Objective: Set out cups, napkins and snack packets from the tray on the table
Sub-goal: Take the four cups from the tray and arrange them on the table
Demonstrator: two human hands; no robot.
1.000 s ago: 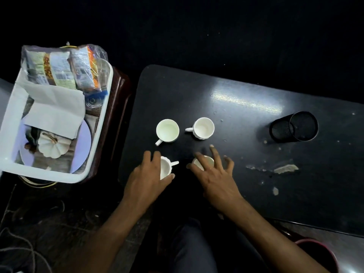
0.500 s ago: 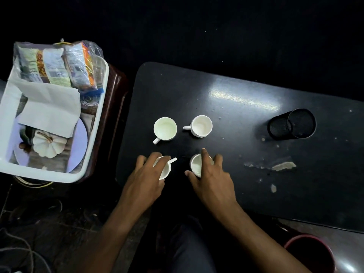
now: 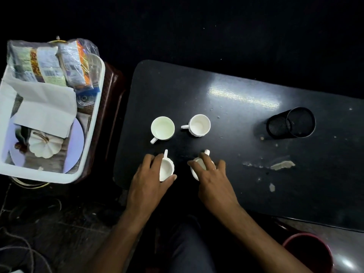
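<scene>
Several white cups stand on the black table [image 3: 236, 154]. Two of them, a far left cup [image 3: 162, 128] and a far right cup [image 3: 199, 125], sit untouched in the back row. My left hand [image 3: 149, 178] wraps around a near left cup [image 3: 166, 168] whose handle points away from me. My right hand [image 3: 211, 178] covers and grips a near right cup [image 3: 197, 166], its handle also pointing away. The white tray [image 3: 89, 134] at the left holds white napkins [image 3: 43, 107] and clear snack packets [image 3: 49, 64].
A black mesh pen holder [image 3: 291, 123] lies on its side at the table's right. Pale scuffs [image 3: 281, 165] mark the tabletop. The tray also holds a white pumpkin-shaped lid [image 3: 45, 144] on a plate and an upturned glass. A red bucket [image 3: 309, 251] stands lower right.
Both near cups have been turned: their handles pointed right or were hidden before, and now both point away from me. My right hand closed over its cup.
</scene>
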